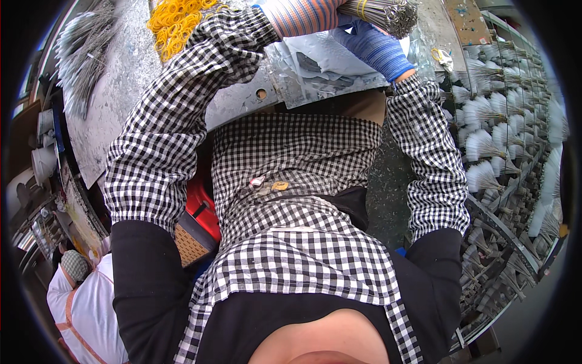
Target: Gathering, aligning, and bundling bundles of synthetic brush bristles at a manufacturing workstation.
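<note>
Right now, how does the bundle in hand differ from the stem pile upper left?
The held bundle is packed tight; the stem pile spreads loosely over the tabletop.
A yellow band circles the held bundle; none shows on the stem pile.
The held bundle looks mostly grey; the stem pile has whitish strands on its left side.
Both: many thin strands.

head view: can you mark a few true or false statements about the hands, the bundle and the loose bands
1. The left hand wears a striped glove. True.
2. A yellow band circles the bundle. True.
3. The bundle lies far from both hands. False: it is right by the left hand and the right hand.
4. Loose bands are heaped on the table. True.
5. The loose bands are red. False: they are yellow.
</note>
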`<state>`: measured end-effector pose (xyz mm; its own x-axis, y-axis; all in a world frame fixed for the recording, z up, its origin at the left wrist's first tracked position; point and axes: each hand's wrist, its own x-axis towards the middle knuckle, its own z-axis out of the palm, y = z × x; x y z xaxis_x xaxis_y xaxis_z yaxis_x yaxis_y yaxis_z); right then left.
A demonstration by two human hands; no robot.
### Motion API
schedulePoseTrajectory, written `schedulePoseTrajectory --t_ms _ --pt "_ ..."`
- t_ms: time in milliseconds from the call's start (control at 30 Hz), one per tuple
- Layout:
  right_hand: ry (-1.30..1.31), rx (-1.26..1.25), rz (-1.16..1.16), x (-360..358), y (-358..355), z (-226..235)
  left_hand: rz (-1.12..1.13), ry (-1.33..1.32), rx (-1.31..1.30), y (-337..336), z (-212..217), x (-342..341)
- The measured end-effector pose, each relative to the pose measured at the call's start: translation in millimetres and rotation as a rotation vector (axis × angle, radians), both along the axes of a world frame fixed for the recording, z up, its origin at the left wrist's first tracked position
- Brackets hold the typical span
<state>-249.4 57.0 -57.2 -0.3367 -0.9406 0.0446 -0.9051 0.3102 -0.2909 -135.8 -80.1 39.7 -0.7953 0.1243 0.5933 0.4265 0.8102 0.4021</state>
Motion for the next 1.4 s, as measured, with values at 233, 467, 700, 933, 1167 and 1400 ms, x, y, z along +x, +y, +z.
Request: schedulePoseTrajectory --t_ms 233,467,700,933,1167,1400 --pt "0.154 -0.237 0.121 -13 -3 -25 -0.047 -0.07 0.106 -5 -4 -6" --pt "-0.264 -0.472 -0.019 24 11 61 0.154 -0.049 0.59 -24 -2 39" --pt "-1.053 -0.799 -0.172 98 61 127 0.246 0.235 2.001 -14 34 209" --pt "-1.032 -0.618 0.13 152 41 107 0.333 0.49 2.15 -11 -5 279" --pt "-1.011 -0.574 0.226 168 30 113 0.411 0.591 2.179 -8 -12 296" --pt "-0.989 -0.565 0.246 166 29 116 0.58 0.636 2.219 -10 -12 299"
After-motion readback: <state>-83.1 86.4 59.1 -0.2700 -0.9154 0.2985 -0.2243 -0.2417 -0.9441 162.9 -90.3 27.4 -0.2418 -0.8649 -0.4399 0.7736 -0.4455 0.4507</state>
